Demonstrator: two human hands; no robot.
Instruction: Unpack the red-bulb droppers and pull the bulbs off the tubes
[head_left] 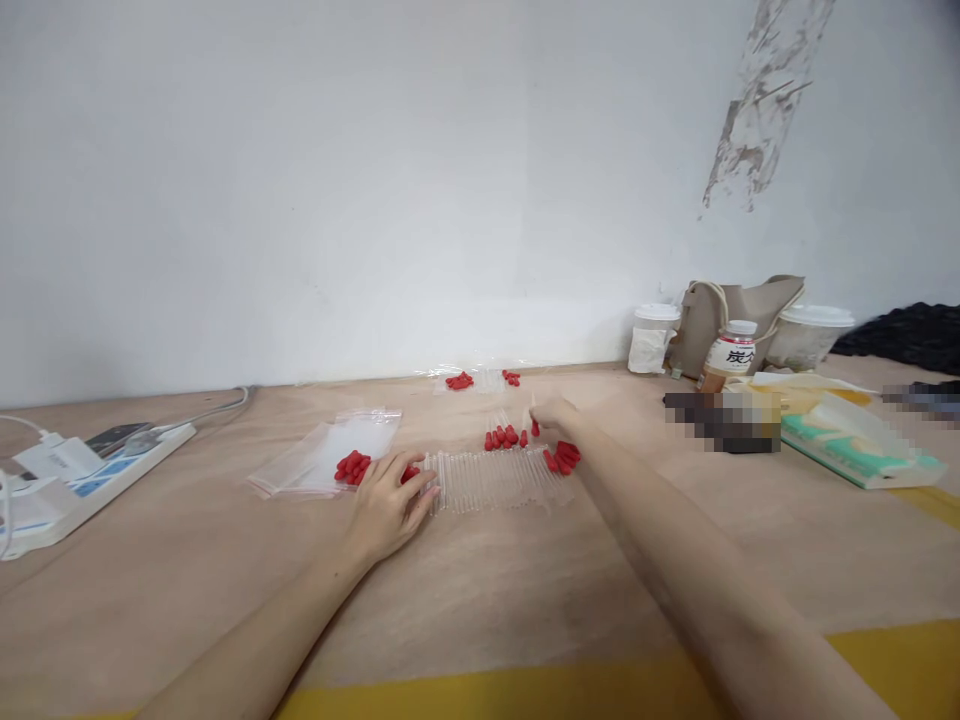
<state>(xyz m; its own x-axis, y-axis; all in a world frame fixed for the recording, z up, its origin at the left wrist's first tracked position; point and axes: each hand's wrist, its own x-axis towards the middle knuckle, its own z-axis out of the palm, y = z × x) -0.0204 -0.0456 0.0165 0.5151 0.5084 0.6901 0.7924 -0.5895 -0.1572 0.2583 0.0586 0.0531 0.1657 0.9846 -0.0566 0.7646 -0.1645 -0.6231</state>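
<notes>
A row of clear thin tubes point(487, 482) lies side by side on the table. My left hand point(386, 508) rests at the row's left end, fingers apart and slightly bent, with a red rubber bulb point(409, 474) showing between them. Beyond the row, my right hand point(559, 413) pinches a dropper's red bulb point(535, 426); its tube is hard to make out. Several droppers with red bulbs point(501, 437) lie just left of that hand. More loose red bulbs point(564, 458) sit under my right wrist, and another pile point(352, 467) lies beyond my left hand.
Clear plastic bags point(300, 462) lie at left, near a white power strip point(112, 490) with cables. A bag with red bulbs point(459, 381) lies by the wall. At right stand a lidded cup point(652, 338), a bottle point(729, 355), a beige bag point(690, 325) and a green tissue pack point(855, 445).
</notes>
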